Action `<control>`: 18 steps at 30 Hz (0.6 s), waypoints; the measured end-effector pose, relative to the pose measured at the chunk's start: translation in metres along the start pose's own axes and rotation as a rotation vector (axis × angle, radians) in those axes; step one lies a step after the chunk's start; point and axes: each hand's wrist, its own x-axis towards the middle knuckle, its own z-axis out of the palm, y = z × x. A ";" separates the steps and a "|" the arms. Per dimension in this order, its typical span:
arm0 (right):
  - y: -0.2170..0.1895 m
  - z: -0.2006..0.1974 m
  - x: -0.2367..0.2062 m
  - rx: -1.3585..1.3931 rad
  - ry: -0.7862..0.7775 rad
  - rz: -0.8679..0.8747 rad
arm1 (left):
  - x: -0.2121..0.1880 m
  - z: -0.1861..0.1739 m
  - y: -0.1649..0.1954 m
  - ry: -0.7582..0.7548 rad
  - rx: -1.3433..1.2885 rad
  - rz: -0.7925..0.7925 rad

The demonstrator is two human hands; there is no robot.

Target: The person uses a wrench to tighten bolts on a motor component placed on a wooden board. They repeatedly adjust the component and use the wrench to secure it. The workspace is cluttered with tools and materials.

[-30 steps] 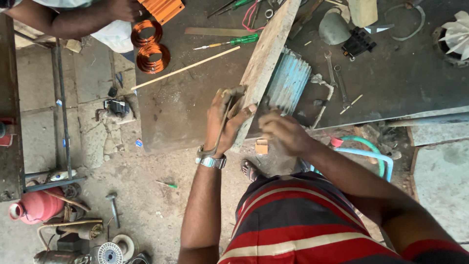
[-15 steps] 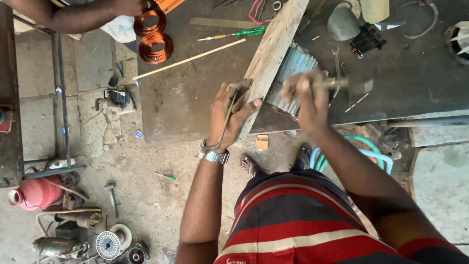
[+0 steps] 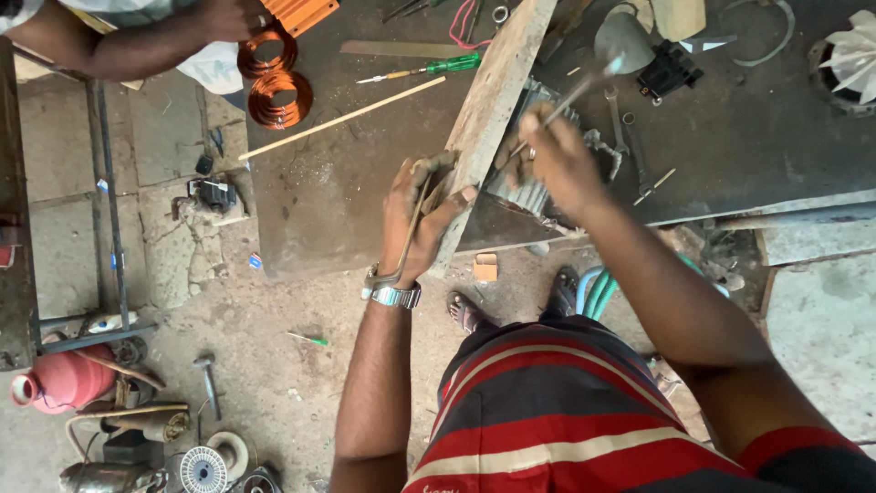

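Note:
My left hand (image 3: 422, 215), with a metal watch (image 3: 392, 294) on the wrist, grips a thin metal bar (image 3: 412, 228) and the near end of a long wooden plank (image 3: 497, 105). The plank lies slanted across a dark metal bench (image 3: 730, 146). My right hand (image 3: 558, 157) is closed on the handle of a hammer (image 3: 584, 87), raised and blurred, its head pointing away from me. Under that hand a grey finned motor housing (image 3: 518, 194) rests against the plank's right side.
Another person's arm (image 3: 119, 46) reaches in at top left beside copper wire coils (image 3: 274, 82). A green-handled screwdriver (image 3: 438, 66), a wooden stick (image 3: 342, 119), spanners (image 3: 630, 137) and a white fan (image 3: 849, 55) lie on the bench. A pink container (image 3: 59, 379), a floor hammer (image 3: 208, 383) and green hoses (image 3: 598, 288) sit below.
My right hand has risen from low near my lap to above the motor housing, lifting the hammer. My left hand has stayed on the bar and plank.

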 end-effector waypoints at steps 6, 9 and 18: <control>0.024 0.030 -0.053 -0.871 -0.235 -0.971 | -0.002 -0.001 0.005 0.012 -0.016 0.015; 0.023 0.022 -0.058 -0.562 -0.058 -0.886 | 0.000 -0.002 0.007 0.011 -0.013 -0.044; 0.004 -0.006 -0.015 0.117 0.067 -0.222 | -0.001 0.000 0.008 0.005 -0.075 -0.016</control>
